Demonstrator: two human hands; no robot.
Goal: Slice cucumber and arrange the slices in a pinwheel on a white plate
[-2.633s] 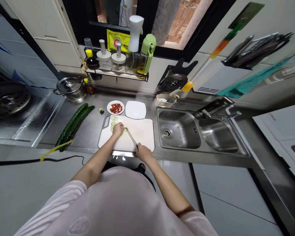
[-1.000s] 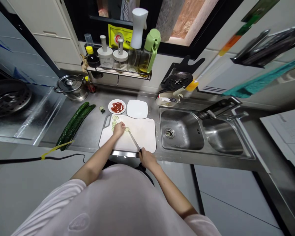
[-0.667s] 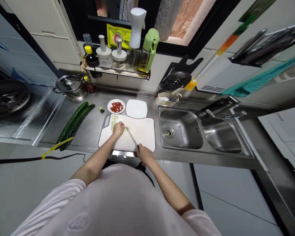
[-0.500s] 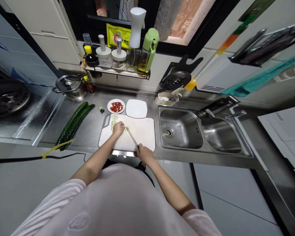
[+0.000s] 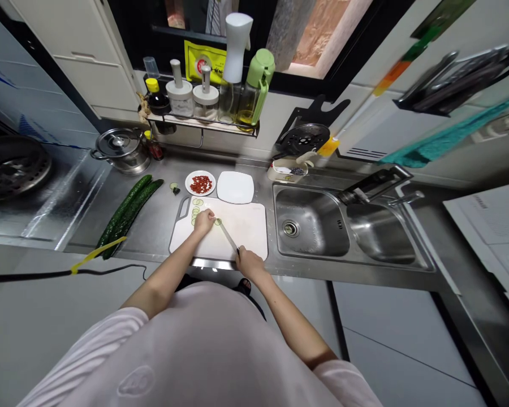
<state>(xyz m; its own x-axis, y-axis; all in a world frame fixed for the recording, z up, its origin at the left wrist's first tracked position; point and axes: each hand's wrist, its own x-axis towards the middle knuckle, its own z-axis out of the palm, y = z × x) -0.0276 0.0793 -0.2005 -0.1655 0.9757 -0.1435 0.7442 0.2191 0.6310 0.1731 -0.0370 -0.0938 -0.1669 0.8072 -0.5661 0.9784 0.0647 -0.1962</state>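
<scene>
My right hand (image 5: 250, 262) is wrapped round the dark handle of a kitchen knife (image 5: 229, 237), its blade angled up and left over the white cutting board (image 5: 241, 226). At the blade's tip lies a round cucumber slice (image 5: 218, 222). Right beside that slice is my left hand (image 5: 203, 222), fingers closed together; whether they grip anything is too small to make out. Several thin cucumber slices (image 5: 198, 202) lie in a column along the board's left side, partly hidden by my left hand.
Two whole cucumbers (image 5: 129, 212) lie left of the board, near cucumber scraps (image 5: 175, 189). Behind it sit a plate of chopped red pieces (image 5: 201, 183) and a white plate (image 5: 235, 187). A double sink (image 5: 311, 220) is to the right, a lidded pot (image 5: 121, 150) at back left.
My hands, the knife and the slices stay almost where they were. Only a very slight shift of the view and of my right hand shows.
</scene>
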